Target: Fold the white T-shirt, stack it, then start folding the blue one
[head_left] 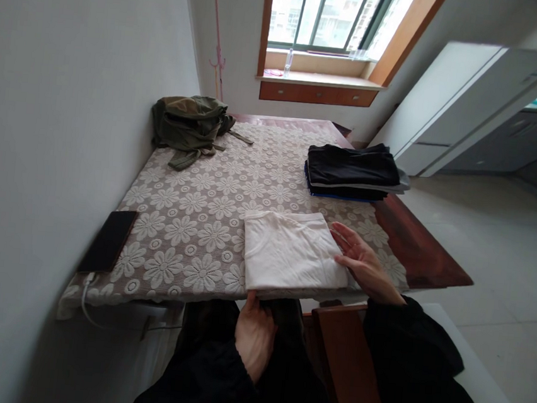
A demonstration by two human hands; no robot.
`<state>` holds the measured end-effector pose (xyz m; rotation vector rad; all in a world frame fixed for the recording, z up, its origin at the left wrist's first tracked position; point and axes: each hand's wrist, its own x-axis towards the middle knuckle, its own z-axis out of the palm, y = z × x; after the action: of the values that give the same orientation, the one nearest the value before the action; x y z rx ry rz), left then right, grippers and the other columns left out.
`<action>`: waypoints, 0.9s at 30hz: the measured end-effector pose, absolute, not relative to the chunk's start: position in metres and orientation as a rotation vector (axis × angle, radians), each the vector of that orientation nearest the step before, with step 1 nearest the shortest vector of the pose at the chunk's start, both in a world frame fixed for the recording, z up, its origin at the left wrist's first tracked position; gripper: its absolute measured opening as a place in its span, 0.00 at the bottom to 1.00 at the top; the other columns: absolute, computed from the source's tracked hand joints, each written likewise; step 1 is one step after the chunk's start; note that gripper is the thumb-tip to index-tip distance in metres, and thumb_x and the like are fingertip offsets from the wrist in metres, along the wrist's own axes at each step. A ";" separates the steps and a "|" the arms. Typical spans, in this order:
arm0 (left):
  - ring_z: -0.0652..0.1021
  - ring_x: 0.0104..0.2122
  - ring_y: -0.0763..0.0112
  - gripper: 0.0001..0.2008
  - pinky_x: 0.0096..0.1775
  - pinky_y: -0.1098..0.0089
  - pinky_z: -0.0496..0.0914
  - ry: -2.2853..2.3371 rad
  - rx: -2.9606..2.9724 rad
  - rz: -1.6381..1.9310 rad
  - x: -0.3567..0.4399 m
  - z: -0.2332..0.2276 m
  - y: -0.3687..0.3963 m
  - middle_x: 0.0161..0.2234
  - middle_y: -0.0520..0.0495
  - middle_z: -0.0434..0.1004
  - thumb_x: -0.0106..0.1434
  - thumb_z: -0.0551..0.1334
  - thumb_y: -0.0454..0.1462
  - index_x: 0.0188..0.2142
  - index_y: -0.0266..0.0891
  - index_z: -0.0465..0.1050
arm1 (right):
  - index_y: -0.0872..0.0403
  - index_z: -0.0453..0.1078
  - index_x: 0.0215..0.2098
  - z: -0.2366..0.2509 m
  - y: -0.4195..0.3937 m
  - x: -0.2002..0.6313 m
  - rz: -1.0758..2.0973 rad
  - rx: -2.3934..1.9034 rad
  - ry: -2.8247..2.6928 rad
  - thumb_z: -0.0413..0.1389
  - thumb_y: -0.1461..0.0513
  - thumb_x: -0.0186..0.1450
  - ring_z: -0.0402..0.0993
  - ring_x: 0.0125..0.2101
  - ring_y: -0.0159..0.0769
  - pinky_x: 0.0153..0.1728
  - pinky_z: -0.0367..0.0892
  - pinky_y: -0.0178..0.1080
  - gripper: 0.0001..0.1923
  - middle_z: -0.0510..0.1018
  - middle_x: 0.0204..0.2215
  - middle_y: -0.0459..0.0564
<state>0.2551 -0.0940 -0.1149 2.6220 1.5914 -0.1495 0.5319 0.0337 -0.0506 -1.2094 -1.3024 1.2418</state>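
Note:
A white folded garment [294, 255], perhaps a T-shirt, lies flat at the near edge of the table. My right hand [360, 261] is beside its right edge, with fingers stretched out and the thumb apart, touching or nearly touching the fabric. Below the garment's near edge is my left hand [256, 333], back toward me. One of its fingertips reaches up to the near edge of the cloth; the other fingers are curled away and mostly hidden, so I cannot tell whether they grip anything.
A stack of dark folded clothes [352, 168] sits at the far right of the lace tablecloth [213, 234]. An olive backpack [190, 124] rests at the far left against the wall. A phone [109, 241] with a white cable lies near left. A wooden chair [347, 367] stands in front.

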 end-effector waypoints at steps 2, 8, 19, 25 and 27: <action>0.82 0.37 0.53 0.17 0.66 0.48 0.60 1.613 2.629 -0.232 0.257 -0.121 -0.095 0.29 0.42 0.83 0.68 0.65 0.48 0.34 0.37 0.84 | 0.37 0.65 0.65 -0.049 0.033 0.533 1.235 -1.214 -1.314 0.70 0.61 0.57 0.54 0.72 0.48 0.68 0.60 0.51 0.40 0.59 0.73 0.47; 0.82 0.43 0.51 0.19 0.67 0.49 0.58 1.557 2.593 -0.310 0.258 -0.122 -0.090 0.33 0.39 0.85 0.69 0.64 0.48 0.39 0.34 0.85 | 0.39 0.64 0.66 -0.049 0.034 0.535 1.177 -1.268 -1.363 0.70 0.56 0.59 0.55 0.72 0.50 0.64 0.67 0.51 0.39 0.59 0.73 0.51; 0.80 0.50 0.47 0.18 0.66 0.45 0.57 1.512 2.602 -0.184 0.254 -0.121 -0.089 0.37 0.36 0.85 0.70 0.63 0.47 0.41 0.34 0.85 | 0.45 0.60 0.70 -0.057 0.020 0.517 0.479 -1.469 -2.064 0.57 0.60 0.68 0.53 0.72 0.52 0.71 0.54 0.58 0.32 0.55 0.74 0.54; 0.79 0.49 0.46 0.18 0.65 0.45 0.57 1.506 2.627 -0.157 0.254 -0.124 -0.090 0.36 0.36 0.85 0.69 0.64 0.47 0.40 0.33 0.85 | 0.48 0.66 0.66 -0.021 0.022 0.473 0.242 -1.312 -2.349 0.51 0.70 0.66 0.51 0.73 0.49 0.71 0.55 0.58 0.31 0.62 0.71 0.54; 0.80 0.49 0.46 0.18 0.64 0.45 0.57 1.507 2.629 -0.157 0.255 -0.122 -0.089 0.36 0.36 0.86 0.68 0.65 0.47 0.41 0.34 0.85 | 0.48 0.67 0.65 -0.006 0.024 0.446 0.412 -1.112 -2.511 0.50 0.69 0.69 0.62 0.69 0.43 0.68 0.62 0.51 0.28 0.68 0.68 0.53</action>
<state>0.2552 -0.0888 -0.1225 2.6291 1.5070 -0.1574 0.4464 0.0244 -0.0064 -1.1115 -2.5111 0.4120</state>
